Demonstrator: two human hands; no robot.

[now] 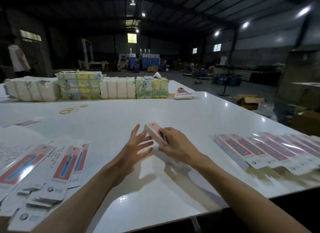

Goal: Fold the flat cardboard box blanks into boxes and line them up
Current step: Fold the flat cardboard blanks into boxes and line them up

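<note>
Subject item: one pink box [154, 134], held just above the white table [121, 114], over its middle toward the near edge. The box points away from the person and is tilted, far end up.

Right hand [174, 144]: fingers curled over the box's near end, gripping it. That end is hidden under the hand.

Left hand [136, 146]: fingers [138, 128] straight and spread, palm turned toward the box's left long side. The fingertips lie at that side; contact cannot be confirmed.

Flat blanks [65, 163]: fanned out, overlapping, on the table's near left part.

Folded boxes [259, 149]: a side-by-side row on the table's near right part.

Wrapped bundles [117, 88]: in a line along the table's far side, with rubber bands [72, 108] loose on the table in front of them.
</note>
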